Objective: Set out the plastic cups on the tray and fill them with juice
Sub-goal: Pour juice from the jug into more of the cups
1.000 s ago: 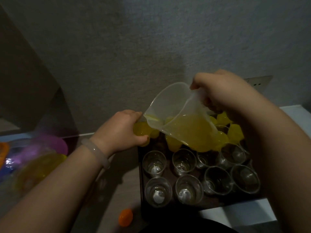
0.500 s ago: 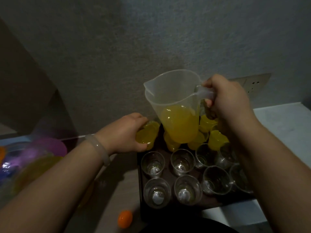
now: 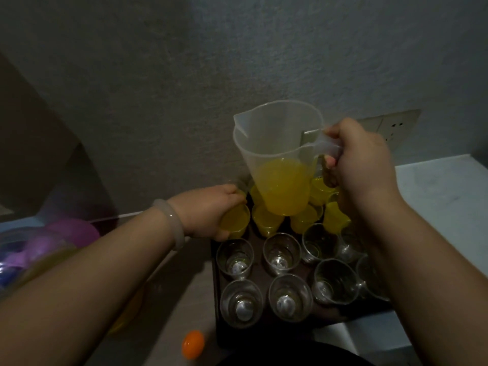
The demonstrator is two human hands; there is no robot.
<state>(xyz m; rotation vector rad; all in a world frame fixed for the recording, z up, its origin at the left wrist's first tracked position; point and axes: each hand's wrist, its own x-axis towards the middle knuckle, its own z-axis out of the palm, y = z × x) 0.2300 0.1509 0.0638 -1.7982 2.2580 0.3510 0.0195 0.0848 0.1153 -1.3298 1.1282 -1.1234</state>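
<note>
A dark tray (image 3: 215, 299) carries several clear plastic cups. The far rows hold yellow juice, and the near cups such as the empty cup (image 3: 234, 256) hold none. My right hand (image 3: 359, 165) grips the handle of a translucent jug (image 3: 277, 154), held upright above the filled cups with juice in its lower part. My left hand (image 3: 208, 212) grips a filled cup (image 3: 235, 220) at the tray's far left corner.
A wall stands close behind the tray, with a socket plate (image 3: 393, 125) at the right. Purple and yellow plastic items (image 3: 66, 236) lie at the left. An orange egg-shaped thing (image 3: 193, 344) lies near the front. A pale counter (image 3: 443, 196) extends to the right.
The jug has gone from tilted, spout over the cup in my left hand, to upright and a little higher. My left hand has kept its hold on the filled cup.
</note>
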